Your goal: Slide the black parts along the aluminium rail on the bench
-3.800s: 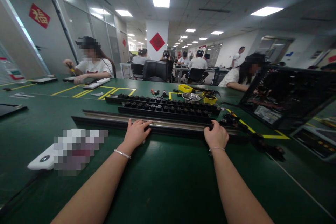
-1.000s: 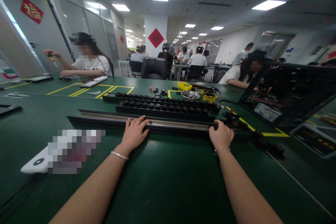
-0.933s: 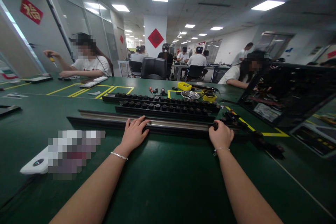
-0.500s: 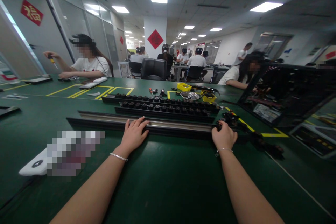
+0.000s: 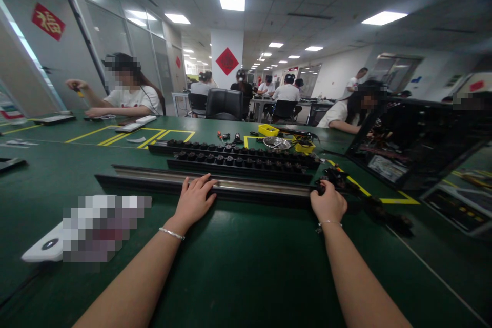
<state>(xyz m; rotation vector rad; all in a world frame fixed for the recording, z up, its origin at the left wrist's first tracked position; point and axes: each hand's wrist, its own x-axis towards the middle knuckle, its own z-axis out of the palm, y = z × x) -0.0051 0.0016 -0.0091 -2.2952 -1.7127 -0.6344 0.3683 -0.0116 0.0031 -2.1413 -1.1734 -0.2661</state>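
Observation:
A long black channel (image 5: 146, 180) with a bare metal inside lies across the green table in front of me. My left hand (image 5: 195, 200) rests on its near wall around the middle, fingers stretched out and spread over the edge. At the right end, my right hand (image 5: 329, 202) is closed, thumb and fingers pinching a small black part (image 5: 322, 184) at the channel. The hand hides most of that part. Just behind lie two black strips (image 5: 238, 163) carrying rows of round black socket modules (image 5: 219, 158).
A white phone-like device (image 5: 46, 247) with a cable lies left. Loose black parts (image 5: 388, 215) lie right, near an open black computer case (image 5: 415, 143). Farther back are a metal dish (image 5: 277, 143) and yellow bins (image 5: 268, 130). Co-workers sit at left (image 5: 130, 93) and right (image 5: 342, 115).
My hands keep almost the same places on the channel. The view has shifted slightly. At the left, the co-worker's raised hand has moved a little.

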